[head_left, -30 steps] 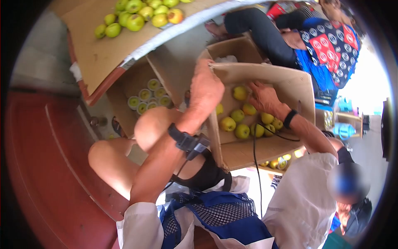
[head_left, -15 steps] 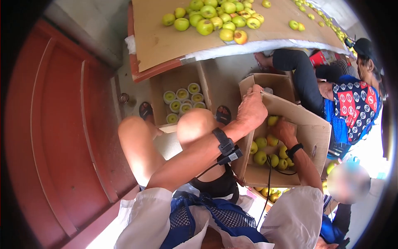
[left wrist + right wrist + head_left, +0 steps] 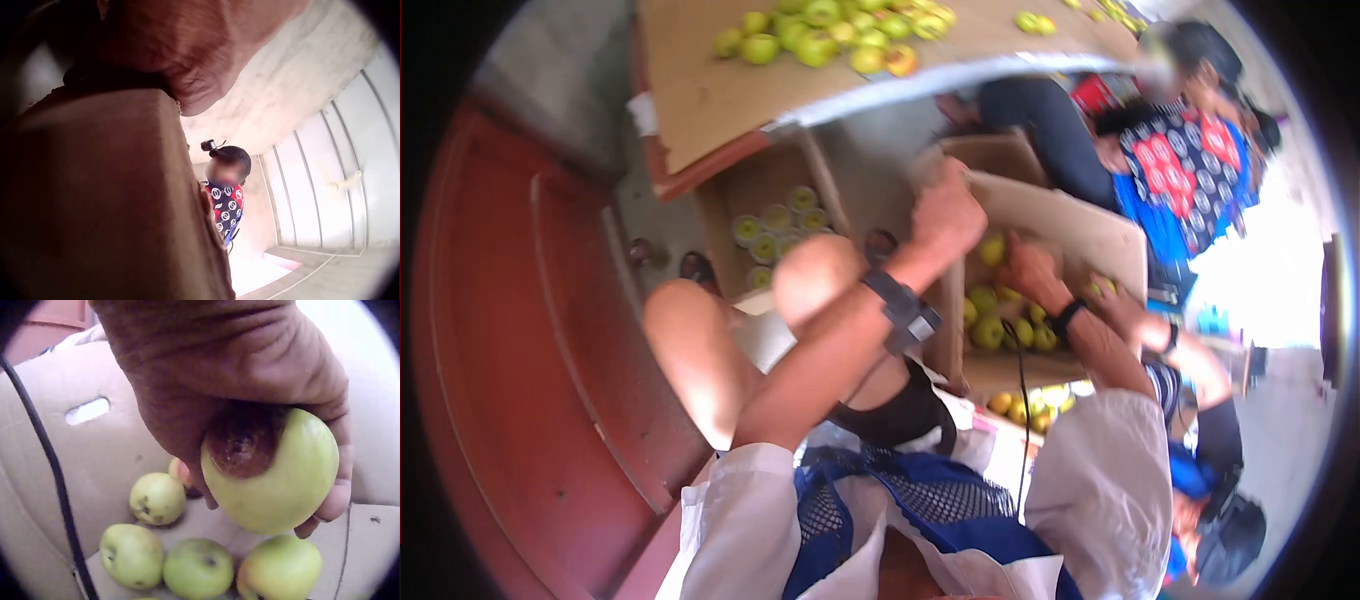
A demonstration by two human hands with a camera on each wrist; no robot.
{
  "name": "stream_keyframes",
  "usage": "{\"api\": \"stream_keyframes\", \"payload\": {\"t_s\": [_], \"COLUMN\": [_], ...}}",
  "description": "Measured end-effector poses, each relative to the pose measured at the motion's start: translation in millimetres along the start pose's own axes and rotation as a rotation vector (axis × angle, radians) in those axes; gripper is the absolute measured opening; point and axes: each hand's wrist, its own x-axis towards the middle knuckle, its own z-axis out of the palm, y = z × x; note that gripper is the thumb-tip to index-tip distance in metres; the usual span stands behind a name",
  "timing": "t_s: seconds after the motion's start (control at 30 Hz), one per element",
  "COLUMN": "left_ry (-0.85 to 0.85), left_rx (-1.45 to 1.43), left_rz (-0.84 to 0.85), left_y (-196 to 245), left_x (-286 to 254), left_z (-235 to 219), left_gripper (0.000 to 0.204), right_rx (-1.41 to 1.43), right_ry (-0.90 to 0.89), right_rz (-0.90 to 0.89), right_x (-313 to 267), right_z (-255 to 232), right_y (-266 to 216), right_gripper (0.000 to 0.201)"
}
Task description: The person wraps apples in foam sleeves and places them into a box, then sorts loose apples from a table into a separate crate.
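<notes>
In the head view my left hand (image 3: 948, 212) grips the top edge of a cardboard box (image 3: 990, 375) at its far left corner. The left wrist view has that hand over the box's edge, close up, with its fingertips hidden. Inside the box is my right hand (image 3: 1032, 268). It holds a yellow-green apple (image 3: 275, 481) with a large brown rotten patch, thumb and fingers around its sides. Several apples (image 3: 199, 569) lie below it on the box floor. Another person's hand (image 3: 1125, 310) reaches over the box's right side, beside a yellow-green apple (image 3: 1105, 287).
A table (image 3: 700, 110) bearing loose apples stands at the back. Left of the box, a carton (image 3: 825, 165) contains apples in white-rimmed wraps. More apples (image 3: 1040, 405) sit just below the box. A seated person (image 3: 1180, 170) is at the back right. A black cable (image 3: 1022, 400) hangs across the box.
Another person's hand has come into the box from the right. My left hand stays on the box edge and my right hand inside; the head view has swung about.
</notes>
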Motion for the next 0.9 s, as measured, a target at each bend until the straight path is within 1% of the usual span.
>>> {"api": "stream_keyframes", "payload": {"t_s": [0.03, 0.1, 0.17, 0.2, 0.3, 0.33, 0.4, 0.5, 0.53, 0.57, 0.63, 0.7, 0.73, 0.77, 0.83, 0.87, 0.9], "left_ry": [-0.029, 0.018, 0.03, 0.017, 0.005, -0.012, 0.011, 0.025, 0.037, 0.045, 0.05, 0.038, 0.024, 0.012, 0.038, 0.037, 0.034], "left_rx": [0.008, 0.015, 0.026, 0.043, 0.048, 0.009, -0.004, -0.005, 0.001, 0.004, 0.002, -0.009, -0.022, -0.039, -0.023, -0.022, -0.022], "left_rz": [-0.033, 0.07, 0.103, 0.089, 0.107, 0.089, 0.118, 0.1, 0.103, 0.106, 0.105, 0.09, 0.075, 0.058, 0.091, 0.097, 0.104], "left_y": [3.3, -4.1, -6.3, -3.4, -1.9, 1.8, -5.4, -6.0, -6.2, -6.7, -5.1, -3.9, -3.3, -3.2, -7.1, -7.9, -7.2], "left_x": [0.1, 2.6, 4.4, 3.4, 2.6, 0.1, 3.0, 1.9, 1.6, 1.9, 1.1, -0.8, -0.7, -1.7, -3.4, -3.8, -3.1], "left_z": [-4.1, 0.6, 1.8, -0.9, -2.5, -4.3, 0.6, 2.0, 2.2, 3.7, 3.7, 2.1, 0.8, 0.3, 2.3, 2.5, 2.4], "left_gripper": [0.041, 0.039, 0.036, 0.036, 0.035, 0.036, 0.037, 0.038, 0.037, 0.037, 0.037, 0.037, 0.037, 0.038, 0.037, 0.037, 0.037], "right_rx": [0.03, 0.063, 0.109, 0.132, 0.222, 0.308, 0.465, 0.741, 0.753, 0.776, 0.912, 1.107, 1.092, 1.077, 1.048, 1.01, 0.915], "right_ry": [-0.003, 0.043, 0.017, 0.01, -0.051, -0.055, -0.049, -0.073, -0.005, 0.008, 0.028, -0.004, 0.004, 0.012, 0.033, 0.036, 0.028], "right_rz": [-0.008, -0.064, -0.065, -0.077, -0.062, -0.061, -0.091, -0.096, -0.101, -0.076, -0.199, -0.218, -0.289, -0.317, -0.379, -0.437, -0.452], "right_x": [-12.9, -24.6, -42.0, -51.0, -78.2, -84.0, -95.0, -122.9, -128.4, -137.9, -124.9, -113.8, -97.0, -85.5, -62.4, -43.4, -20.4], "right_z": [-14.0, -15.5, -31.0, -42.3, -77.2, -82.0, -97.3, -150.0, -161.2, -182.0, -193.1, -210.3, -212.1, -218.6, -232.6, -232.4, -234.3], "right_y": [-13.7, -18.5, -31.4, -35.6, -42.4, -39.8, -27.0, -29.4, -30.3, -39.7, -37.1, -51.7, -53.9, -64.9, -96.1, -107.9, -118.3], "right_gripper": [0.065, 0.055, 0.059, 0.061, 0.061, 0.061, 0.061, 0.058, 0.058, 0.055, 0.052, 0.051, 0.05, 0.05, 0.049, 0.051, 0.058]}}
